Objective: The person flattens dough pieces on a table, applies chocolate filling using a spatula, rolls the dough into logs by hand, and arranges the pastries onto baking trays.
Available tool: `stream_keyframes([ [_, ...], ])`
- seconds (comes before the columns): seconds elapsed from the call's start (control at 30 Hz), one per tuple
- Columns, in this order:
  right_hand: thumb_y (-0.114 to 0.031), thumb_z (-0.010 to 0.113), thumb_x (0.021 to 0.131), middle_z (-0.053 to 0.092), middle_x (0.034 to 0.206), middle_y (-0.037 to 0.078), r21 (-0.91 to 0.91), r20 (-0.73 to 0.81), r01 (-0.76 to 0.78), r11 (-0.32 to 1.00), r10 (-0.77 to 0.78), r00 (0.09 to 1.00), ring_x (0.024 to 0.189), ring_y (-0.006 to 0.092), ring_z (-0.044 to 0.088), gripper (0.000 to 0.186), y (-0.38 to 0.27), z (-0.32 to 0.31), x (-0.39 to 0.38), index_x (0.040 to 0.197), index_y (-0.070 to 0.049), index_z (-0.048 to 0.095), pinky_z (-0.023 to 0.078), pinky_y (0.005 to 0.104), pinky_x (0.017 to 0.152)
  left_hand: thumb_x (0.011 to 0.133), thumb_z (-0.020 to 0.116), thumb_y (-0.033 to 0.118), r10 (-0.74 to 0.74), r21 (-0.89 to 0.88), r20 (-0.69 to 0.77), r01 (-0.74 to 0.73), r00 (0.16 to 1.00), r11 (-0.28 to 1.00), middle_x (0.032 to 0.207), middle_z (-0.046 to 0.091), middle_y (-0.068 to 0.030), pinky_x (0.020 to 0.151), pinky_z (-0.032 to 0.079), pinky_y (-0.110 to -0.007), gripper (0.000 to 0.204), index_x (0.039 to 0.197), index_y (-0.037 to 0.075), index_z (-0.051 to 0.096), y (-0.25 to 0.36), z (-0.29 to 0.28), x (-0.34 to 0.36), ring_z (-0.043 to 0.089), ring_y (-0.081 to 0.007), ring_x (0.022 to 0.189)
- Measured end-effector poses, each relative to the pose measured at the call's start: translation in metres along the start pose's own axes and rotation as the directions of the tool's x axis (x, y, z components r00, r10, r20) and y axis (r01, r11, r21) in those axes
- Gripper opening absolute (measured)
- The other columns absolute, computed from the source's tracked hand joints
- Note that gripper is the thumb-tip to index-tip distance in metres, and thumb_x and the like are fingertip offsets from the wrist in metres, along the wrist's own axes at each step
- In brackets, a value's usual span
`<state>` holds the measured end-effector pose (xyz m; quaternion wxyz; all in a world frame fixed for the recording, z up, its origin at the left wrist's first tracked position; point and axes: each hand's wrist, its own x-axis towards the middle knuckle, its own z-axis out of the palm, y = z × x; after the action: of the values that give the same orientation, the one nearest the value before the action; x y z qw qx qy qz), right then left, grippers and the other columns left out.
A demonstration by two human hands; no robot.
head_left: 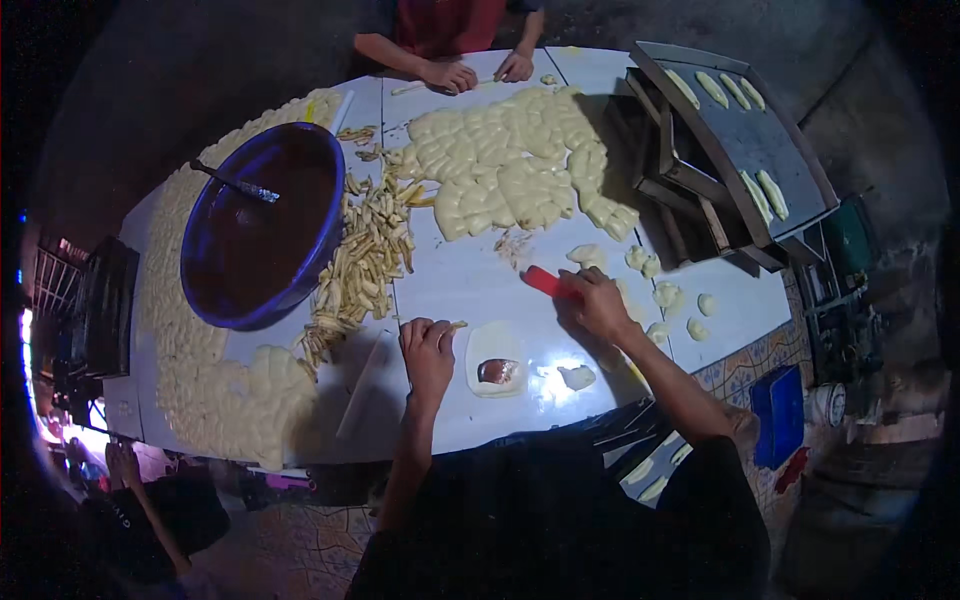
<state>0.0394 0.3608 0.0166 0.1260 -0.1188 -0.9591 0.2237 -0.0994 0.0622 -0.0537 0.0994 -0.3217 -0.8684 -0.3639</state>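
Observation:
My left hand [428, 352] is closed, a yellowish banana piece [459, 324] poking out by its fingertips. Just right of it lies a flattened piece of dough [482, 345] with a dab of brown filling [497, 371] on its near half. My right hand [598, 302] grips a red scraper [546, 281], whose blade points left over the table beside a smear of brown crumbs [513, 248]. A small dough lump [576, 377] sits between the flattened piece and my right forearm. Left of my left hand, a heap of banana strips [365, 245] spreads along the bowl.
A large blue bowl [335, 225] of brown filling holds a metal-bladed tool [235, 182]. Dough pieces [500, 150] cover the far middle; more [230, 400] surround the bowl. A tray [770, 150] with dough strips rests on a rack at right. Opposite, another person's hands [450, 76] work dough.

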Motion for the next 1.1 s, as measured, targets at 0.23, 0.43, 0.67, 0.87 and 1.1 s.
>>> stream_keyframes([
  [0.23, -0.008, 0.067, 0.081, 0.066, 0.090, 0.023, 0.194, 0.259, 0.087, 0.977, -0.137, 0.956, 0.086, 0.0442, 0.064, 0.024, -0.001, 0.028, 0.046, 0.104, -0.003, 0.070, 0.051, 0.0515, 0.078, 0.080, 0.076, 0.001, -0.012, -0.059, -0.074, 0.007, 0.997, 0.998, 0.093, 0.058, -0.0113, 0.085, 0.045, -0.044, 0.018, 0.098, 0.003, 0.074, 0.007, -0.002, 0.000, 0.054, -0.0311, 0.095],
  [0.43, -0.014, 0.069, 0.075, 0.069, 0.091, 0.022, 0.178, 0.572, 0.209, 0.962, -0.273, 0.774, 0.090, 0.0415, 0.068, 0.029, -0.050, 0.053, 0.099, 0.104, -0.007, 0.069, 0.053, 0.0496, 0.079, 0.080, 0.076, 0.004, -0.082, -0.046, -0.069, 0.079, 0.994, 0.996, 0.095, 0.060, -0.0105, 0.087, 0.045, -0.045, 0.014, 0.094, 0.005, 0.074, 0.005, -0.002, -0.001, 0.054, -0.0306, 0.095],
  [0.67, -0.012, 0.069, 0.075, 0.074, 0.099, 0.017, 0.425, 0.633, -0.034, 0.905, -0.270, 0.726, 0.089, 0.0343, 0.070, 0.034, -0.053, 0.078, 0.095, 0.108, -0.005, 0.073, 0.055, 0.0418, 0.080, 0.085, 0.073, 0.008, -0.095, -0.114, -0.061, 0.087, 0.994, 0.990, 0.092, 0.063, -0.0066, 0.085, 0.045, -0.042, 0.008, 0.088, 0.015, 0.077, 0.007, -0.004, -0.002, 0.056, -0.0276, 0.093],
  [0.87, -0.008, 0.071, 0.078, 0.064, 0.094, 0.014, 0.288, 0.352, 0.267, 0.920, -0.361, 0.863, 0.087, 0.0348, 0.065, 0.032, -0.068, 0.016, 0.022, 0.110, -0.008, 0.072, 0.053, 0.0450, 0.070, 0.080, 0.078, 0.006, 0.028, -0.259, 0.076, -0.007, 0.997, 0.966, 0.097, 0.062, -0.0091, 0.085, 0.048, -0.043, 0.016, 0.096, 0.008, 0.076, 0.053, -0.039, -0.019, 0.058, -0.0296, 0.096],
  [1.1, -0.013, 0.073, 0.078, 0.063, 0.101, 0.015, 0.112, 0.230, 0.157, 0.981, -0.179, 0.957, 0.086, 0.0346, 0.068, 0.031, -0.072, -0.008, -0.022, 0.109, -0.006, 0.072, 0.056, 0.0446, 0.074, 0.080, 0.073, 0.001, 0.044, -0.217, 0.013, -0.040, 0.999, 0.975, 0.098, 0.063, -0.0094, 0.087, 0.046, -0.043, 0.015, 0.094, 0.004, 0.072, 0.043, -0.023, -0.045, 0.056, -0.0305, 0.099],
])
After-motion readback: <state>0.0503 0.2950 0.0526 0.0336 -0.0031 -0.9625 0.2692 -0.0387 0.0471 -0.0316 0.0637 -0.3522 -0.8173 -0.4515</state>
